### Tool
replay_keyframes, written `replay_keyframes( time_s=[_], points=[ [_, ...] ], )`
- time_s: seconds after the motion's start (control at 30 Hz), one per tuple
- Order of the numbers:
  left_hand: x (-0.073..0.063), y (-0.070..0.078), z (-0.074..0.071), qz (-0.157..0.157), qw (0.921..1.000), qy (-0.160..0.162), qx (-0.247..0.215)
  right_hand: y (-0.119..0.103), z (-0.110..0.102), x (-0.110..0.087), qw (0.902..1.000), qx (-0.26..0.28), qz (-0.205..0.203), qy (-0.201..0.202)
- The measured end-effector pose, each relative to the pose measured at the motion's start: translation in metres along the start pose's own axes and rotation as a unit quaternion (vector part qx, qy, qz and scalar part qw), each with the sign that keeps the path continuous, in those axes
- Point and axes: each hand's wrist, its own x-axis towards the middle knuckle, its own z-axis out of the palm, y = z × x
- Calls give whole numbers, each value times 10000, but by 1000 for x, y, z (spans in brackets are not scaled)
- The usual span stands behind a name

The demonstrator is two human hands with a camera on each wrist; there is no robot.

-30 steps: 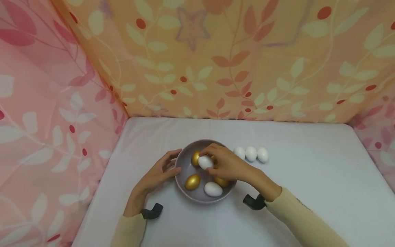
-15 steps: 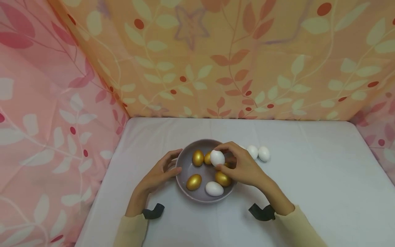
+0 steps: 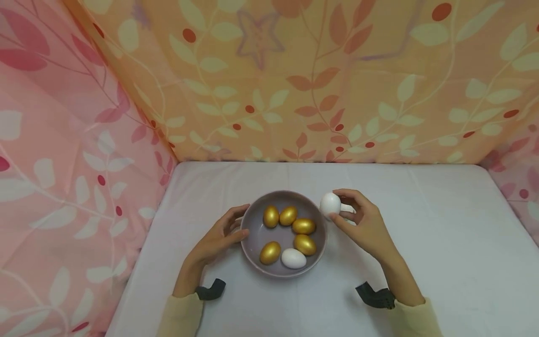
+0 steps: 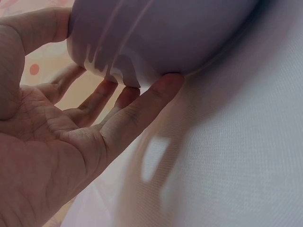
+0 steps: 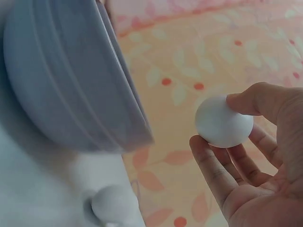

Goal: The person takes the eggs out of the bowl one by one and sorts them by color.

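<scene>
A greyish-purple bowl [image 3: 271, 235] stands on the white-covered table with several golden eggs [image 3: 304, 226] and one white egg [image 3: 294, 258] inside. My left hand [image 3: 221, 236] holds the bowl's left side, thumb at the rim and fingers spread along the outer wall [image 4: 165, 38]. Just beyond the right rim, my right hand [image 3: 366, 224] pinches another white egg [image 3: 330, 205] between thumb and fingertips. The right wrist view shows this held egg [image 5: 223, 121] raised beside the bowl. Below it, one more white egg [image 5: 115, 204] lies on the table; the right hand mostly hides that area in the head view.
The white cloth [image 3: 446, 243] covers the table to its back edge. An orange leaf-patterned curtain [image 3: 269, 93] hangs behind, and a pink one [image 3: 63, 187] on the left. Dark curved pieces sit at the left wrist [image 3: 211, 289] and right wrist [image 3: 376, 296].
My right hand has carried the white egg from over the bowl rightward past its rim, uncovering the golden eggs on that side. The left hand has stayed at the bowl's left side.
</scene>
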Motion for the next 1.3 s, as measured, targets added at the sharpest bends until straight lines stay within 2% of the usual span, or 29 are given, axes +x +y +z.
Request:
replay_keyframes(
  time_s=[0.27,0.7,0.87,1.03,1.17,1.3],
  points=[
    [0,0,2,10,10000,35,62,8,-12,-7,9992,-67,291,265],
    [-2,4,3,-14,10000,74,49,24,-29,-8,9967,-621,275,441],
    [-1,1,3,-31,9999,88,118,26,-40,-9,9903,-1183,371,625],
    [1,0,2,8,9999,58,95,27,-54,-9,9802,-1688,706,752],
    [1,0,2,-17,9999,54,86,29,-63,-9,9743,-1895,919,800],
    [1,1,2,-45,10000,42,71,34,-70,-11,9693,-2107,957,828]
  ],
)
